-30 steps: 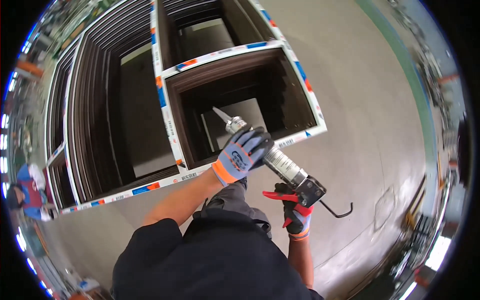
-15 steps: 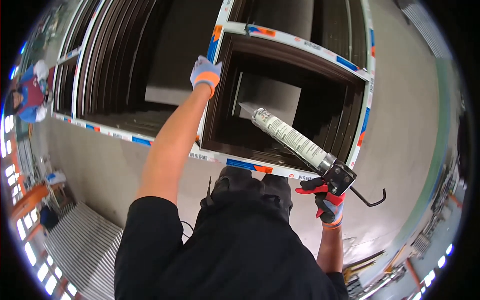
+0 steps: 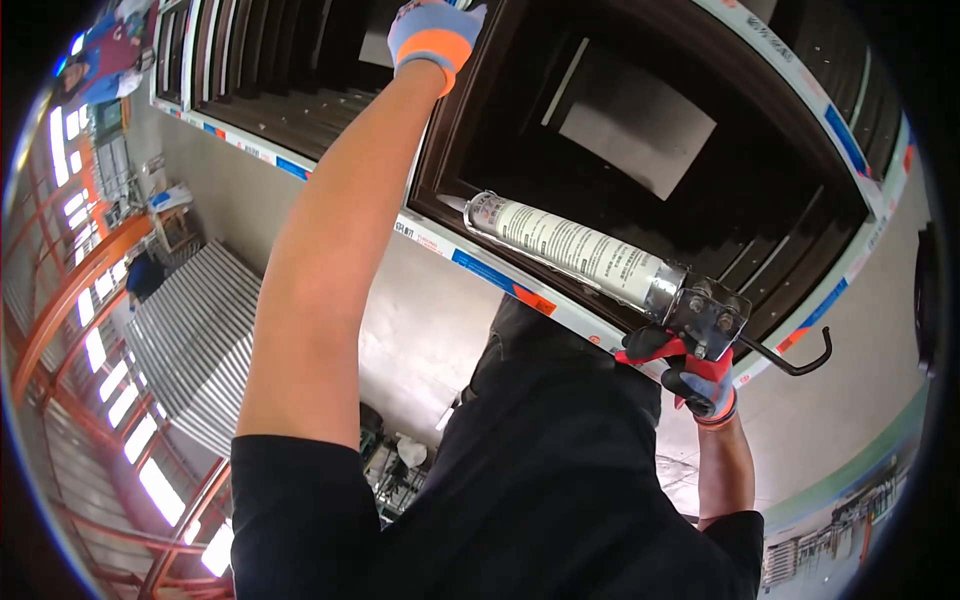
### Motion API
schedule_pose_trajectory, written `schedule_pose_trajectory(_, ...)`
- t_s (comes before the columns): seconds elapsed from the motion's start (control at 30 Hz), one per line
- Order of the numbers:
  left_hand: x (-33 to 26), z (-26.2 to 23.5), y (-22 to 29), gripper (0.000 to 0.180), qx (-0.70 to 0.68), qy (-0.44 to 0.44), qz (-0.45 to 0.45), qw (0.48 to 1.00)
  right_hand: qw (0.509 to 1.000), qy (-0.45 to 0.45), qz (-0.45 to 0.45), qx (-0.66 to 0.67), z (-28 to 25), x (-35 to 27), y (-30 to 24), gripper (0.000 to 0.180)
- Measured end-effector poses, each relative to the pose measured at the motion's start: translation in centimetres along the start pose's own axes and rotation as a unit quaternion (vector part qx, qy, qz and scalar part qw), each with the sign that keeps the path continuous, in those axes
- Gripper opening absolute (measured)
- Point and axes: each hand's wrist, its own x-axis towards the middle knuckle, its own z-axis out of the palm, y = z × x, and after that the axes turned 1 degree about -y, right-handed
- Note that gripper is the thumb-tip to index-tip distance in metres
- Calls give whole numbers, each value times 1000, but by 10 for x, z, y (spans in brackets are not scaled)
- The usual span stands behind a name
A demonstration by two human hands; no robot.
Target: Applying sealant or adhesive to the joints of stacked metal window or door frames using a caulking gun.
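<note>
My right hand (image 3: 705, 385), in a grey-black glove with an orange cuff, is closed round the red-and-black handle of a caulking gun (image 3: 712, 318). The gun carries a white printed sealant cartridge (image 3: 570, 245) and points left. Its clear nozzle (image 3: 452, 202) is over the near left inner corner of a dark brown window frame (image 3: 445, 150); whether it touches cannot be told. At the top of the view my left hand (image 3: 437, 35), in a pale blue glove with an orange cuff, grips the frame's upright bar. Some of its fingertips are hidden.
Several like frames lie stacked beneath, edged with white, blue and orange protective tape (image 3: 490, 275). The gun's hooked rod (image 3: 800, 365) sticks out right. Ribbed metal profiles (image 3: 195, 345) lie at left on the floor. Another person (image 3: 105, 60) stands far left.
The caulking gun has swung flatter, its nozzle moving from above the frame's opening to the near left corner. My view has shifted and tilted; my left hand stays on the bar.
</note>
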Motion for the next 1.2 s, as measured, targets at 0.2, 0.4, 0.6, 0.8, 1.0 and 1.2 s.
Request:
schedule_pose_trajectory(0.2,3,-14,8,61,-13,-63,-44,997,980,-78,-14,180,6,31,-4,65)
schedule_pose_trajectory(0.4,1,-16,13,57,-10,-45,-56,997,975,-44,-2,216,19,45,-3,59)
schedule_pose_trajectory(0.6,2,-17,16,55,5,-45,-61,997,973,-56,-10,226,20,54,-2,58)
schedule_pose_trajectory(0.8,-1,-24,23,52,-26,-56,-68,996,973,-70,14,221,14,58,-4,53)
schedule_pose_trajectory(1.0,0,-20,26,53,-7,-53,-69,996,967,-61,20,247,14,54,0,49)
schedule_pose_trajectory(1.2,0,-9,14,55,38,5,-47,998,969,-63,26,239,12,53,-5,49)
